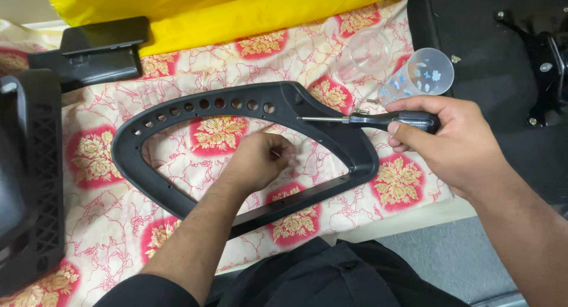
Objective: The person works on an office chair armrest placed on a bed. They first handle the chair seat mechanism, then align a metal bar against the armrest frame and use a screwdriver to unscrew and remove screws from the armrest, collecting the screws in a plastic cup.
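Note:
A black plastic chair frame [177, 109], a curved loop with a row of round holes, lies flat on the flowered cloth [100, 224]. My left hand [260, 159] rests inside the loop with its fingertips pinched together on something small, too small to identify. My right hand [449, 138] grips the dark handle of a screwdriver [367, 120], held level, its metal tip pointing left at the frame's upper right curve.
Two plastic cups lie on their sides behind the screwdriver: a clear one [364, 55] and a frosted one with blue flowers [421, 76]. Black chair parts sit at left [29, 183], top left [94, 49] and right [503, 52]. Yellow fabric [236, 11] covers the back.

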`<action>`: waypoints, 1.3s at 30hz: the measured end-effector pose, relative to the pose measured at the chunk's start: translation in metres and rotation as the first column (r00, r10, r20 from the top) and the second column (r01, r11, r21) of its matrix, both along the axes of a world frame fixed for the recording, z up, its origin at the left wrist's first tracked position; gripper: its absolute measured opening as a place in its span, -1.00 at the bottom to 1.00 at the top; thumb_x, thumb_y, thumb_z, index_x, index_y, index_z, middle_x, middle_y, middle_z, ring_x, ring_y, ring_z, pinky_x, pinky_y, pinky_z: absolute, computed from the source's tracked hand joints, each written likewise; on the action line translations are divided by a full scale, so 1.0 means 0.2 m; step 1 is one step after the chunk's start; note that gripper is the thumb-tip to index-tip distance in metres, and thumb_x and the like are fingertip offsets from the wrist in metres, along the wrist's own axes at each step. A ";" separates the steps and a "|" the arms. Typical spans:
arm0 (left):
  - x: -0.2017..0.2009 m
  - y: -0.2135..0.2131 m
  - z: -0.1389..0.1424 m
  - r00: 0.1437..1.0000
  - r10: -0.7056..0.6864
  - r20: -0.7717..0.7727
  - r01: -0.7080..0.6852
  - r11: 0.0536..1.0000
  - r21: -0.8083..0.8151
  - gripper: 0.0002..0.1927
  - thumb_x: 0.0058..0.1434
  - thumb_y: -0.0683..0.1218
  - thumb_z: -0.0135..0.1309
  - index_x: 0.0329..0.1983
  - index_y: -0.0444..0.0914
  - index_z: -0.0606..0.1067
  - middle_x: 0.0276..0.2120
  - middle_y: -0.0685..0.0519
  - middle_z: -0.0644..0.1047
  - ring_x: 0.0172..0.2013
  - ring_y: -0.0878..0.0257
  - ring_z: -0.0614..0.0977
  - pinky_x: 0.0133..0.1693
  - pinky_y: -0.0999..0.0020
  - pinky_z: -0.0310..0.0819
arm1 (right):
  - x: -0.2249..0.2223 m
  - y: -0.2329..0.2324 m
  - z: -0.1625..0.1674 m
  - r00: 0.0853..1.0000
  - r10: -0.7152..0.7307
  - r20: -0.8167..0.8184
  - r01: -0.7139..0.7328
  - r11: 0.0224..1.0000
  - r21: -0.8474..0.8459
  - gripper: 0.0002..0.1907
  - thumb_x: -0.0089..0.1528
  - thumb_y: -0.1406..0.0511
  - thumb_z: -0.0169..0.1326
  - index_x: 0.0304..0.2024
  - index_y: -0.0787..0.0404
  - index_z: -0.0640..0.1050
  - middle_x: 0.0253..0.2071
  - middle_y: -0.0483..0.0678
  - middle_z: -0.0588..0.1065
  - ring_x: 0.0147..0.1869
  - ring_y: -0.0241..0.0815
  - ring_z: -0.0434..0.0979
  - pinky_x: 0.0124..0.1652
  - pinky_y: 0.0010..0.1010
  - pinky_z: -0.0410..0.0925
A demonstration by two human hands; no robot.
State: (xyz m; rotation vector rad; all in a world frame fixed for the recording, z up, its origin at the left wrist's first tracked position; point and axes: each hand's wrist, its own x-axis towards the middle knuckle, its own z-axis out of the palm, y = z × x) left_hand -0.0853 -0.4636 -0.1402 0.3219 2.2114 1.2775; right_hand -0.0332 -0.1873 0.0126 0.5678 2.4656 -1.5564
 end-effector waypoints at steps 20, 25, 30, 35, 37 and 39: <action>0.09 0.39 0.16 0.910 -0.261 -0.322 0.111 0.902 -0.416 -0.84 0.15 -0.13 0.12 -0.23 -0.15 0.64 -0.20 -0.16 0.61 -0.13 -0.10 0.67 -0.10 0.00 0.59 | 0.14 0.04 -0.01 1.000 0.001 -0.015 0.000 0.999 0.046 -0.68 0.20 0.42 0.18 0.02 0.31 0.62 -0.30 -0.03 0.63 -0.26 -0.37 0.64 -0.27 -0.56 0.50; 0.06 0.39 0.16 0.958 -0.143 -0.249 0.014 0.889 -0.457 -0.82 0.20 -0.03 0.18 -0.25 -0.23 0.62 -0.25 -0.20 0.62 -0.17 -0.13 0.67 -0.10 -0.01 0.57 | 0.11 0.02 -0.01 1.000 0.019 -0.024 -0.018 0.997 0.073 -0.68 0.20 0.43 0.20 0.02 0.32 0.64 -0.30 -0.03 0.61 -0.28 -0.38 0.59 -0.30 -0.56 0.45; -0.08 0.19 0.18 0.930 0.320 -0.182 -0.347 0.927 -0.141 -0.85 0.06 -0.10 0.29 -0.34 -0.24 0.63 -0.40 -0.08 0.68 -0.35 0.08 0.74 -0.19 0.20 0.62 | 0.09 0.00 -0.06 0.999 -0.017 -0.046 0.013 0.996 -0.084 -0.68 0.17 0.44 0.19 0.00 0.34 0.61 -0.24 -0.08 0.63 -0.26 -0.40 0.64 -0.25 -0.58 0.52; -0.18 0.02 0.17 0.880 0.392 -0.269 -0.442 0.883 -0.157 -0.83 0.05 -0.14 0.33 -0.28 -0.25 0.66 -0.43 -0.05 0.67 -0.40 0.16 0.72 -0.23 0.27 0.60 | 0.10 -0.06 -0.13 0.999 -0.027 0.037 0.028 0.999 -0.042 -0.68 0.17 0.43 0.20 0.00 0.31 0.64 -0.36 -0.02 0.61 -0.32 -0.35 0.61 -0.28 -0.53 0.49; -0.19 0.03 0.16 0.898 0.344 -0.273 -0.402 0.894 -0.198 -0.81 0.02 -0.15 0.35 -0.28 -0.25 0.66 -0.42 -0.04 0.67 -0.39 0.17 0.72 -0.23 0.28 0.59 | 0.10 -0.08 -0.14 0.997 -0.037 0.064 0.039 0.999 -0.028 -0.68 0.17 0.43 0.21 0.00 0.29 0.64 -0.39 -0.02 0.61 -0.34 -0.34 0.61 -0.29 -0.53 0.48; -0.18 0.04 0.14 0.882 0.413 -0.228 -0.455 0.872 -0.180 -0.82 0.03 -0.14 0.35 -0.29 -0.26 0.65 -0.43 -0.03 0.68 -0.40 0.18 0.72 -0.24 0.28 0.60 | 0.11 -0.09 -0.14 0.995 -0.043 0.087 0.045 0.999 -0.018 -0.68 0.17 0.43 0.21 -0.01 0.28 0.64 -0.41 -0.02 0.61 -0.35 -0.34 0.61 -0.29 -0.53 0.49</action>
